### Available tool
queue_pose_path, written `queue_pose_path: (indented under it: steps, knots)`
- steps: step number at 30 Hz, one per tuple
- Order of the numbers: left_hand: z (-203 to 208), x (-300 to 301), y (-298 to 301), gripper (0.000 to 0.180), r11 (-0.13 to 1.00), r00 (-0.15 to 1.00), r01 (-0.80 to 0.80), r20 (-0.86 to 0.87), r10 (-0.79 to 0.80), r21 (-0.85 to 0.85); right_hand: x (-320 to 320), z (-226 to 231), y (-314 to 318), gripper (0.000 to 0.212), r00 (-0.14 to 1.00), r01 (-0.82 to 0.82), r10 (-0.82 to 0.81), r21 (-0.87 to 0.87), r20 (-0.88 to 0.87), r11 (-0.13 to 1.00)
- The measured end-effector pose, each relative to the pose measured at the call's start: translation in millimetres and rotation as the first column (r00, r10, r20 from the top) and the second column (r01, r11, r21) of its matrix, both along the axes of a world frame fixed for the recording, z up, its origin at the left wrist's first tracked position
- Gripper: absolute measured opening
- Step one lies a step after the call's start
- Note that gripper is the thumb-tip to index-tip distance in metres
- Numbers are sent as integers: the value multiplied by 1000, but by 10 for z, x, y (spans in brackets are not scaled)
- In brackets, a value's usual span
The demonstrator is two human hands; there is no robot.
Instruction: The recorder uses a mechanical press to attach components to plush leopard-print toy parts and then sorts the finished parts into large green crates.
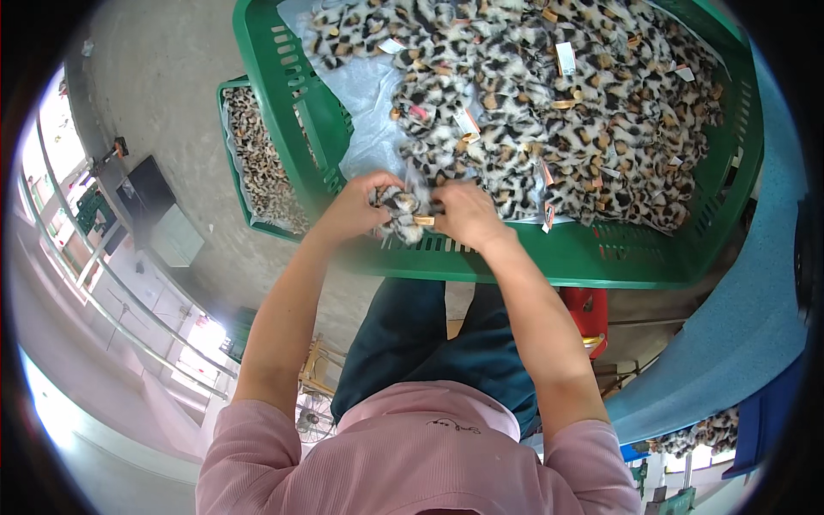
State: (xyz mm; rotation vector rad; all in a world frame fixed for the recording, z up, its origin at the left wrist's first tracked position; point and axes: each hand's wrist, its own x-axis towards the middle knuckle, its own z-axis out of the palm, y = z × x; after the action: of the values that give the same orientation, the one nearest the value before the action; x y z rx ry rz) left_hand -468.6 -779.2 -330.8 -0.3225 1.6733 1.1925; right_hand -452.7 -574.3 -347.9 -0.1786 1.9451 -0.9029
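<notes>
A small spotted plush piece [401, 206] in white, black and brown is between my two hands, over the near rim of a large green crate [549, 264]. My left hand [356, 206] pinches its left side with thumb and fingers. On the other side my right hand [468, 213] has its fingers closed at the plush, beside a short tan tab [424, 221] that sticks out from it. Many similar spotted plush pieces [592, 120] fill the crate, several with white paper tags [565, 58]. A pale sheet [373, 103] lines the crate's left part.
A smaller green crate [233, 176] with more spotted pieces stands on the grey floor [163, 69] at the left. Along the right curves a blue surface [712, 343]. Something red [588, 313] is under the large crate, and a fan [313, 416] stands at the lower left.
</notes>
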Motion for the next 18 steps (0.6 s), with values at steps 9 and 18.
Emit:
queue_pose_path:
  steps: [9, 18]
  knots:
    - [-57, -1005, 280, 28, 711, 673, 382, -350, -652, -591, -13, -372, -77, 21, 994, -19, 53, 331, -94, 943]
    - [-409, -1467, -104, 41, 655, 545, 65, -523, -656, -753, -72, 1591, 1192, 26, 807, 526, -498, 1, -317, 851]
